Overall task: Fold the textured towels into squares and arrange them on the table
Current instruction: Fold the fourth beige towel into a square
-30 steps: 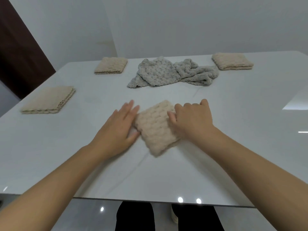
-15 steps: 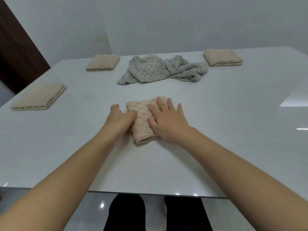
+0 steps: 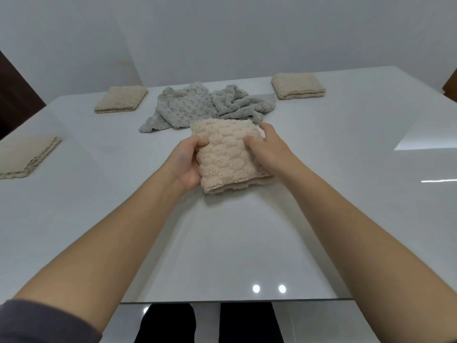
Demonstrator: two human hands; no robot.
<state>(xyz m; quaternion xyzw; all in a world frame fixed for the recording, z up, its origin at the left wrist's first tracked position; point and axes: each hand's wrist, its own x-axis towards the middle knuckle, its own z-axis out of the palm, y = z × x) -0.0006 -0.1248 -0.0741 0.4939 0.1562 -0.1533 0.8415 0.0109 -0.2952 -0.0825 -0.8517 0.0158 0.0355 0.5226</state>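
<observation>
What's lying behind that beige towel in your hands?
A crumpled grey heap of towelling on the table. The beige towel hides its near edge.

A plain pale grey wall (image 3: pixel 247 33) fills the background, with a corner seam left of centre. A dark brown wooden panel (image 3: pixel 14 95) stands at the far left. A sliver of brown wood (image 3: pixel 451 85) shows at the right edge. At the bottom lies a glossy pale floor (image 3: pixel 309 323).

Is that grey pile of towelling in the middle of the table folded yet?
No, unfolded. The grey pile lies crumpled and loose, with wrinkles and uneven edges, not a neat square.
</observation>
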